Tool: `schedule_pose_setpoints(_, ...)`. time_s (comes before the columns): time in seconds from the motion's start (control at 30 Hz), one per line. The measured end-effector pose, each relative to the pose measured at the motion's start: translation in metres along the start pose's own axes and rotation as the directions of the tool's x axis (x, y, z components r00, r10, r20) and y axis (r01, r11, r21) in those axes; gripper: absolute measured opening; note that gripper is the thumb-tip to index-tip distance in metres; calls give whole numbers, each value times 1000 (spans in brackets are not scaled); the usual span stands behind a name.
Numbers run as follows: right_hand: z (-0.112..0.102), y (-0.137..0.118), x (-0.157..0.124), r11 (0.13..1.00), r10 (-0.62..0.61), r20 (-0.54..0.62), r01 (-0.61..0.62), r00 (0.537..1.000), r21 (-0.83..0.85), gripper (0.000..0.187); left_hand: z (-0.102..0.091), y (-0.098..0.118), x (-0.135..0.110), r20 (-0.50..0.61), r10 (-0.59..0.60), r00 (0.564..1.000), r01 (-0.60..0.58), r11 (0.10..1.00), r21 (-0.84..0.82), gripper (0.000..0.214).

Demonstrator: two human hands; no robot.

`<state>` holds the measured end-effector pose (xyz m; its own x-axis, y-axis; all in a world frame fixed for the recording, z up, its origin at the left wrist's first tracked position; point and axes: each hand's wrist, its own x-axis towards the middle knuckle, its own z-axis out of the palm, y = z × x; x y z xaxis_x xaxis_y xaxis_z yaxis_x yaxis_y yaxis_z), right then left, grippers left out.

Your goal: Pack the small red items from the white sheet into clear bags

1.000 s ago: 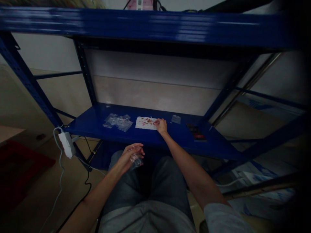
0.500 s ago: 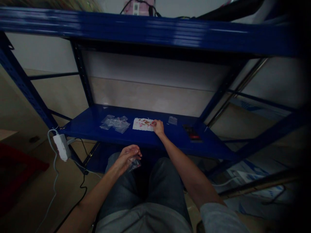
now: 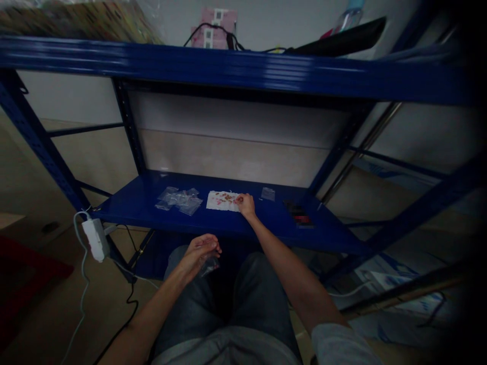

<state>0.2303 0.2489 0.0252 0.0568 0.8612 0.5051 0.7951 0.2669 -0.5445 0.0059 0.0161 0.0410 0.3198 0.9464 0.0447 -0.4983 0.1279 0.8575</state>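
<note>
Your left hand [image 3: 198, 252] grasps a small clear plastic bag [image 3: 209, 266] above your lap. Your right hand [image 3: 246, 205] pinches, its hold unclear, at the right edge of a white paper sheet [image 3: 215, 203] bearing small reddish-brown pieces [image 3: 227, 197], on a blue steel shelf [image 3: 133, 205].

open strip of blue steel shelf [image 3: 274, 223] runs from right hand [image 3: 246, 205] to dark packet [image 3: 299, 214]; shelf edge overhangs left hand [image 3: 200, 252]

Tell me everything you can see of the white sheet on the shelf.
The white sheet is a flat, roughly rectangular piece of paper or tissue, lying on the blue metal shelf. Small reddish-orange bits cluster on it, with pinkish marks toward its left, too small to identify. The right hand rests at its right edge. Clear plastic bags lie to its left, not touching.
</note>
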Motion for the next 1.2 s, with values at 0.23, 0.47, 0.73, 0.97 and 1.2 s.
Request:
schedule_pose_setpoints(0.23,-21,-22,-7,979,21,-117,3,993,202,13,-2,-4,0,6,23,1000,-23,999,28,21)
schedule_pose_setpoints(0.47,-74,-93,-73,841,-231,68,164,970,515,17,2,1,-4,19,-13,1000,12,998,67,30)
schedule_pose_setpoints(0.73,-115,-152,-147,818,-540,350,379,765,433,11,0,-7,-5,3,-21,1000,20,989,149,34)
schedule_pose_setpoints(0.97,-108,-152,-137,725,-688,496,519,530,452,14,10,1,-9,-43,-101,994,109,955,276,28)
schedule_pose_setpoints(1.2,-89,-124,-90,742,-643,423,383,638,550,21,14,-1,-6,5,-86,996,82,964,253,25)
